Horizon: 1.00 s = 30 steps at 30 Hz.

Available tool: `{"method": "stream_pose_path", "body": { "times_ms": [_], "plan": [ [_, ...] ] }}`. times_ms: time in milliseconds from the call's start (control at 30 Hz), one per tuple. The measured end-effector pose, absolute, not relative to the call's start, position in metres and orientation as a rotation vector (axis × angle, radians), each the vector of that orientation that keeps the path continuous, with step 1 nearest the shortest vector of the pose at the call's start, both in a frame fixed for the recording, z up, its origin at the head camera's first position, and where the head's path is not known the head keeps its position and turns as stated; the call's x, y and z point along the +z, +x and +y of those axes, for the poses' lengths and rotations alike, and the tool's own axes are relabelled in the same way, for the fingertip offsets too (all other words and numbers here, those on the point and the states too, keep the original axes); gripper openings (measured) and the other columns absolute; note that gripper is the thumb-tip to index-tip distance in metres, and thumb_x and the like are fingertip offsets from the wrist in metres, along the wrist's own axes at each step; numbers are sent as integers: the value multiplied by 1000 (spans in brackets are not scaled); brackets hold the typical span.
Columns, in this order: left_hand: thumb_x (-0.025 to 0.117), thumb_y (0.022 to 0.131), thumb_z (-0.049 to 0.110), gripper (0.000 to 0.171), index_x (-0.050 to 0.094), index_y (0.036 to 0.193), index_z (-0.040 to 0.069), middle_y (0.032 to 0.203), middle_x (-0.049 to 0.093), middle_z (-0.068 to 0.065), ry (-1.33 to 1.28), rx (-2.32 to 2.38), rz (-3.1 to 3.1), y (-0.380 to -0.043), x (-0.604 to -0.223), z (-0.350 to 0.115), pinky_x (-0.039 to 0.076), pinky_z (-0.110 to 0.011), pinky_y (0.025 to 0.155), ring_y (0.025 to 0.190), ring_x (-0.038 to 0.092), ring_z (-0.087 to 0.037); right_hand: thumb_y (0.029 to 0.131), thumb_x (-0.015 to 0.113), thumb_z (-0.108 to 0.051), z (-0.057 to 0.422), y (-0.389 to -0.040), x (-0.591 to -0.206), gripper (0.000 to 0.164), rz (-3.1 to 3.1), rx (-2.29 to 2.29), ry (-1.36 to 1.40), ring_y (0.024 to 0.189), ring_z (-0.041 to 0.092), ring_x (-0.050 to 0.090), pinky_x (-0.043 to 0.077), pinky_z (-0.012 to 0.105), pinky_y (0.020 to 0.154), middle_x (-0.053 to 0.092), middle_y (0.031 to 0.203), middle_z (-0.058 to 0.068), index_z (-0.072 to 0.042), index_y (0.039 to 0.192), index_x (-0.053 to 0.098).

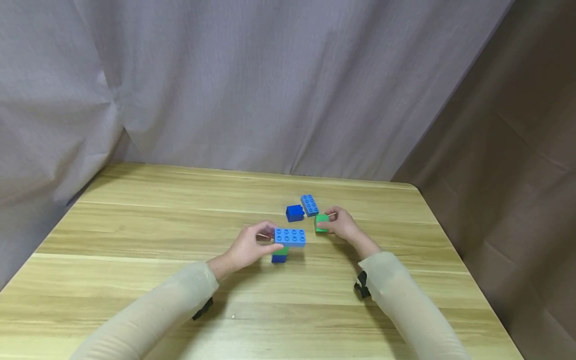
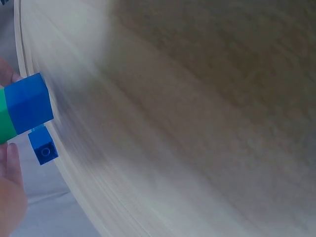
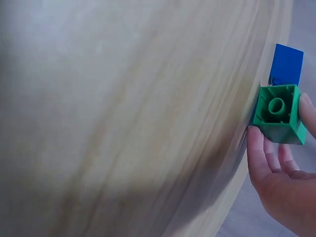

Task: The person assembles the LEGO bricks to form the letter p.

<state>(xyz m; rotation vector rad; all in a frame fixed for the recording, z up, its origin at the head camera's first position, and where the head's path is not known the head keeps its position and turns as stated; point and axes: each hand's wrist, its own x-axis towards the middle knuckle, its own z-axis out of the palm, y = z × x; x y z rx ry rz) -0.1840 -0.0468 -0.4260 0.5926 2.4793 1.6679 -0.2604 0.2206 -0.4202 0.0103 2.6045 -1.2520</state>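
Note:
My left hand (image 1: pixel 249 245) grips a small stack of toy building bricks between thumb and fingers. On top of it is a light blue eight-stud brick (image 1: pixel 290 237), jutting out to the right; beneath sit a green brick (image 1: pixel 281 251) and a dark blue brick (image 2: pixel 29 103). My right hand (image 1: pixel 343 224) pinches a square green brick (image 3: pixel 279 112) by its sides, its hollow underside facing the right wrist camera. Just beyond that hand lie a second light blue eight-stud brick (image 1: pixel 309 205) and a dark blue brick (image 1: pixel 294 213) tipped on its side.
The bricks are on a wood-grain table (image 1: pixel 157 225) with a rounded far right corner. Grey curtain cloth (image 1: pixel 252 90) hangs behind it, and a darker cloth (image 1: pixel 508 175) hangs along the right. A tiny pale speck (image 1: pixel 233 316) lies near the left forearm.

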Motion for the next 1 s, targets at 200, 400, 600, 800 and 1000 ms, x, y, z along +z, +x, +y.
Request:
{"method": "stream_pose_path", "body": {
  "times_ms": [200,400,600,800,1000],
  "plan": [
    [74,79,16,34,61,109,7,102,68,-7,599,1676,2479,-185,-426,-46,55,-27,89,97,64,-20,84,70,-17,223,-256,-418,54,2679,-1168,-44,92,21,53,47,21,70,58,111,22,8,128,50],
    [74,79,15,33,61,108,7,103,68,-8,606,1676,2473,-184,-426,-46,55,-30,90,99,64,-21,82,71,-16,223,-250,-413,55,2693,-1199,-23,95,24,56,50,22,73,59,113,22,5,129,50],
    [74,79,16,32,60,107,8,104,68,-8,615,1667,2460,-185,-425,-46,54,-33,91,100,64,-23,81,72,-13,223,-246,-409,55,2704,-1255,-58,99,28,57,53,26,78,59,114,23,4,128,50],
    [74,79,16,31,58,104,7,104,68,-9,652,1652,2454,-187,-425,-46,54,-32,91,99,65,-23,80,73,-15,220,-240,-402,56,2729,-1296,-80,103,30,57,53,33,86,60,117,22,1,129,51],
    [74,79,16,34,59,108,6,104,69,-9,662,1637,2451,-188,-424,-47,55,-30,90,97,66,-21,78,75,-18,211,-232,-387,57,2735,-1349,-113,103,29,59,53,35,88,62,116,19,-3,129,53]
  ]
}}
